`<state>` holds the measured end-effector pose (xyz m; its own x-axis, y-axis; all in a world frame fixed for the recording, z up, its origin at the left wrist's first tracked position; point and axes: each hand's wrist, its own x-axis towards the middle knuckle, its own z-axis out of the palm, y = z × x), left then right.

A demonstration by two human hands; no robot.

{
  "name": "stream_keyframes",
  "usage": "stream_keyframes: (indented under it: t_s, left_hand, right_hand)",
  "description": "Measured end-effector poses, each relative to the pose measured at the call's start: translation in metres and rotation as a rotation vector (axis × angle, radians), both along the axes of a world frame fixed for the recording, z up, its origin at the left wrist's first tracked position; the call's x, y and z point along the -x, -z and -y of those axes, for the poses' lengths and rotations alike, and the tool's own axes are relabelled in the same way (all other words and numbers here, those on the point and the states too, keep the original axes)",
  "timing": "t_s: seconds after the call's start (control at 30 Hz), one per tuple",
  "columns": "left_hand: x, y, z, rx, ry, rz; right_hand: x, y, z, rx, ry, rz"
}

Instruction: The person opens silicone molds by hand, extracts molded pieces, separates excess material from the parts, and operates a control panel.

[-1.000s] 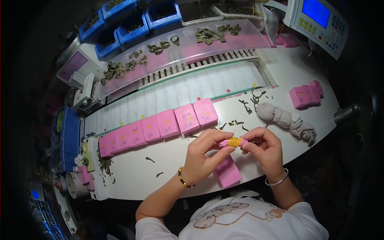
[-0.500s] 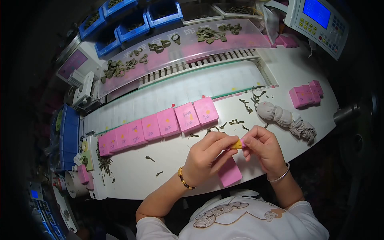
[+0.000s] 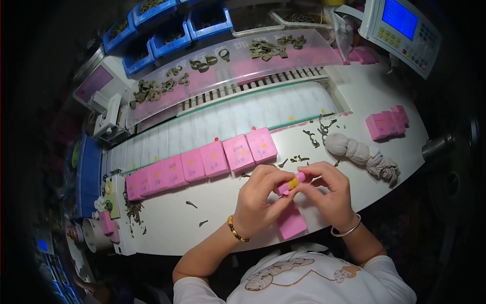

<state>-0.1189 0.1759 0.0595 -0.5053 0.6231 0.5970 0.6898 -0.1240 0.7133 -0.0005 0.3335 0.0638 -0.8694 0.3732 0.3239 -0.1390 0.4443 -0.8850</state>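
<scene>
My left hand (image 3: 259, 198) pinches a small pink-and-yellow piece (image 3: 293, 183), whose exact kind I cannot make out. On its other side, the thumb and fingers of my right hand (image 3: 330, 195) press against the same piece. Beneath both hands lies a pink block (image 3: 292, 224), its far part hidden by them. Beyond my left hand runs a slanting row of pink blocks (image 3: 212, 158) with handwritten marks and yellow dots. Small dark green pieces (image 3: 299, 158) are scattered just past my fingers.
A knotted grey cloth (image 3: 354, 149) and more pink blocks (image 3: 383, 125) are at the right. Behind the row are a glass-edged panel (image 3: 223, 114), rollers and a clear shelf (image 3: 228, 66) of green parts. Blue bins (image 3: 210, 20) and a keypad display (image 3: 400, 30) stand farther back.
The piece has turned between my fingers, so more of its pink and yellow shows. My right hand's fingers have shifted around it. The view has moved slightly.
</scene>
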Motion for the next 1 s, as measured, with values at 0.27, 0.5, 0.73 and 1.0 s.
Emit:
stream_keyframes:
  t_s: [0.27,0.5,0.73,1.0]
  left_hand:
    - [0.000,0.006,0.000,0.083,0.046,-0.245]
    - [0.005,0.007,-0.001,0.053,-0.042,-0.134]
    - [0.011,0.009,-0.002,0.074,-0.023,-0.096]
    - [0.014,0.004,0.000,0.102,-0.050,-0.031]
  right_hand:
    - [-0.002,-0.017,-0.002,-0.083,-0.160,0.106]
    - [0.000,-0.001,-0.085,-0.723,0.261,0.099]
    - [-0.009,0.000,-0.103,-0.656,0.119,0.209]
    - [-0.037,-0.009,-0.109,-0.644,0.218,0.218]
